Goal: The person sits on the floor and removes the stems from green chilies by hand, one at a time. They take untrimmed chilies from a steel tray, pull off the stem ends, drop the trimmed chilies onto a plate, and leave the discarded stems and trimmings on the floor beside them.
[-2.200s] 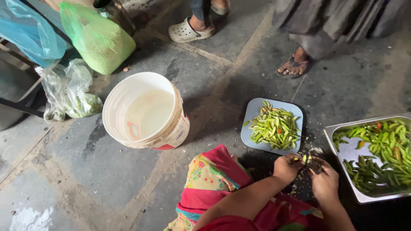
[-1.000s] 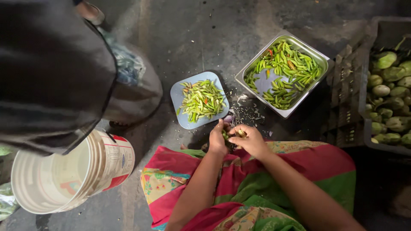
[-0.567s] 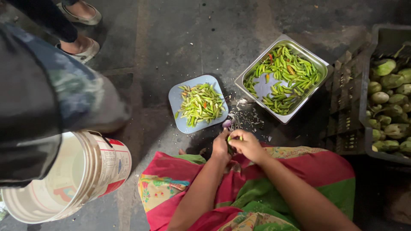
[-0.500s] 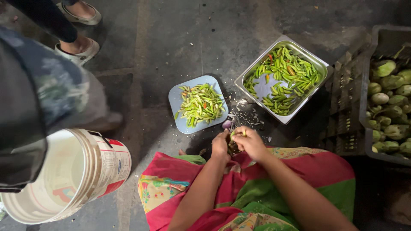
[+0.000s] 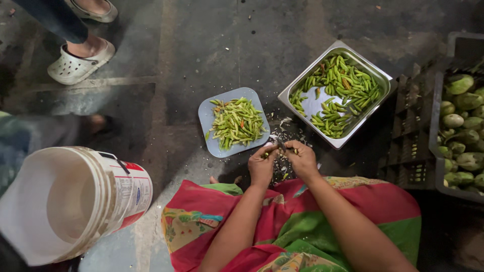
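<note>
Nearest the camera, the person is sitting on the floor with a pink and green cloth (image 5: 322, 221) over the lap, both forearms reaching forward. The left hand (image 5: 262, 163) and right hand (image 5: 302, 158) are meeting just above the floor, both curled narrow around a small green chili (image 5: 280, 146) held between the fingertips; whether a blade is also in the grip is too small to tell. Scraps (image 5: 285, 168) are lying on the floor right under the hands.

Just beyond, touching distance from the hands, a blue plate (image 5: 209, 113) is carrying a modest heap of chilies that look worked on. Right of it, a steel tray (image 5: 380, 80) is holding a larger loose pile, with bare metal showing in the middle. Judging by the two piles, the work appears partly done, with more left in the tray than finished on the plate.

Left, a white bucket (image 5: 101, 201) is tilting, seemingly empty. Far right, a crate (image 5: 438, 151) is holding large green fruit. At the top left, another person's sandalled feet (image 5: 80, 60) are standing.
</note>
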